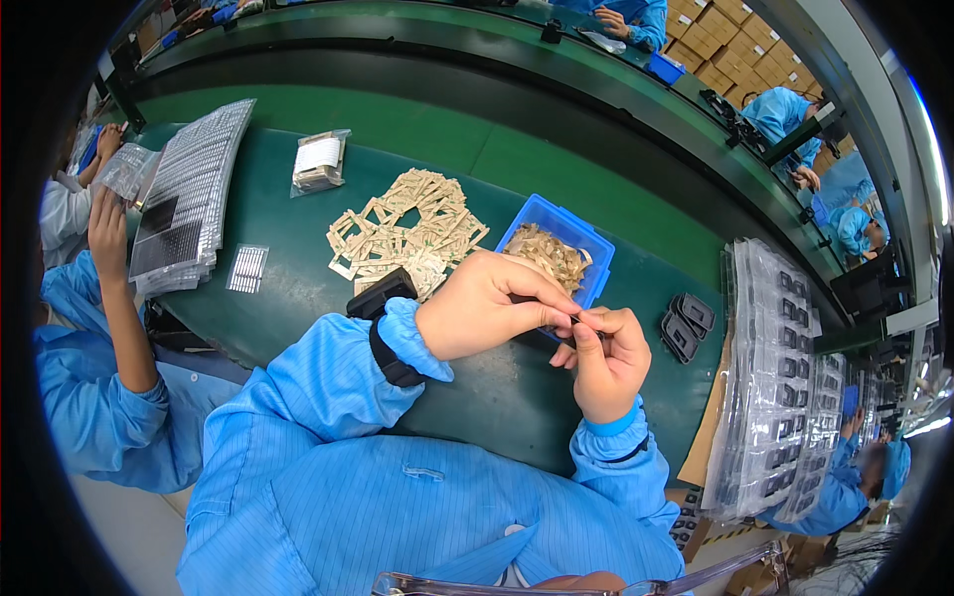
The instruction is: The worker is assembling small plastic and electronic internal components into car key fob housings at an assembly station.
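Observation:
My left hand (487, 308) and my right hand (608, 366) meet fingertip to fingertip above the green bench. Both are closed in a pinch around something small and dark, mostly hidden by the fingers. Just beyond them a blue bin (600, 244) holds a heap of thin tan scraps (553, 253). Left of the bin lies a loose pile of cream-coloured rectangular frame-shaped pieces (422, 214), partly behind my left hand. To the right of my right hand rest several black plastic frame-like parts (686, 326).
Stacked clear trays with black parts (775, 377) stand at the right edge. On the left are a stack of clear trays (194, 184), a bagged bundle (319, 164) and a small strip sheet (247, 268). A co-worker's hand (107, 233) touches the left stack. A conveyor line (397, 74) runs behind.

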Demonstrator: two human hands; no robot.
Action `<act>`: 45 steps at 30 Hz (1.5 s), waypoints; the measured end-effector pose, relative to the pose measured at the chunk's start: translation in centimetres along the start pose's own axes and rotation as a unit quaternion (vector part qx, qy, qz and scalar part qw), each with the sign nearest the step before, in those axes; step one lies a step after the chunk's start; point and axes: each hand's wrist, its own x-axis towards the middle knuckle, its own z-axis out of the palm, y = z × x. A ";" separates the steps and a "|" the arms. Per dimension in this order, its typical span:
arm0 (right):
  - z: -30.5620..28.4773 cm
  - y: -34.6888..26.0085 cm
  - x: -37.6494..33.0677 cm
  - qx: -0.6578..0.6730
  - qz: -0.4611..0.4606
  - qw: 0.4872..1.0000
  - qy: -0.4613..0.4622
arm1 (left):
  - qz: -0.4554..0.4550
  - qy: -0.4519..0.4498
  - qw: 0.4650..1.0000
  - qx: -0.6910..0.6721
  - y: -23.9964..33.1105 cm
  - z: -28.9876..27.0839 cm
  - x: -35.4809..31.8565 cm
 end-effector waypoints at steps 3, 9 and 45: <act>0.3 -0.6 0.0 0.000 0.043 0.999 0.029 | -0.035 0.028 0.999 -0.026 -0.1 0.8 -0.1; -0.4 -1.2 0.4 0.084 0.134 0.987 0.006 | 0.220 0.039 0.924 0.309 -0.2 0.4 -0.1; -0.5 -0.7 0.5 0.066 0.059 0.996 -0.018 | 0.038 0.152 0.985 0.065 -0.7 1.4 -0.4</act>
